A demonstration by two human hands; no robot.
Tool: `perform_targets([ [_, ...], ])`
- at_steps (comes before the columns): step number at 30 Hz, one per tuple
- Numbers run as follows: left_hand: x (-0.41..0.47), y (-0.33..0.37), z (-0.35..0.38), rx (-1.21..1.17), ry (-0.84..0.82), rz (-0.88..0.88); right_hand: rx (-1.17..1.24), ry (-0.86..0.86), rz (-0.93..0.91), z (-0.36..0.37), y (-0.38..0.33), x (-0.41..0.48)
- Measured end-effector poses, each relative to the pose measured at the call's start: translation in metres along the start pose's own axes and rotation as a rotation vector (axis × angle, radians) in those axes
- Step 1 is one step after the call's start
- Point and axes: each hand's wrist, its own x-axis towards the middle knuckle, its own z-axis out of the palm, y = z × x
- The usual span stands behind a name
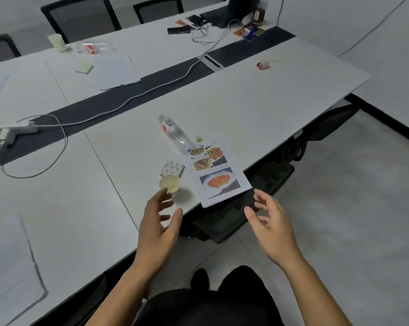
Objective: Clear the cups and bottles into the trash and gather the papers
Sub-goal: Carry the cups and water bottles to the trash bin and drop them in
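Two empty hands, fingers spread: left hand (160, 222) nears the paper cup (170, 185), right hand (270, 225) hovers off the table (269, 109) edge. Cup, lying bottle (175, 134) and printed sheet (218, 174) remain uncollected; seemingly nothing is cleared yet.

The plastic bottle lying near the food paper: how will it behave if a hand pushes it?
The plastic bottle lies on its side, so it will probably roll. It looks clear and maybe empty, so likely light. Its end overlaps the printed paper, which may shift too.
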Motion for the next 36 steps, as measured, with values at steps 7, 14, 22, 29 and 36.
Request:
perform_targets([
  [7,0.087,-0.015,0.051,0.034,0.218,-0.209,-0.131,-0.336,-0.075,0.022,-0.004,0.168],
  [14,0.134,-0.05,0.122,0.198,0.447,-0.621,-0.36,-0.725,-0.179,0.083,-0.009,0.342],
  [22,0.173,-0.097,0.164,0.199,0.74,-0.878,-0.469,-0.678,-0.159,0.197,-0.017,0.427],
  [29,0.181,-0.08,0.151,0.174,0.894,-0.847,-0.686,-0.679,-0.237,0.232,-0.036,0.436],
  [36,0.138,-0.006,0.116,0.083,1.019,-0.703,-0.288,-0.78,0.027,0.168,-0.064,0.399],
])
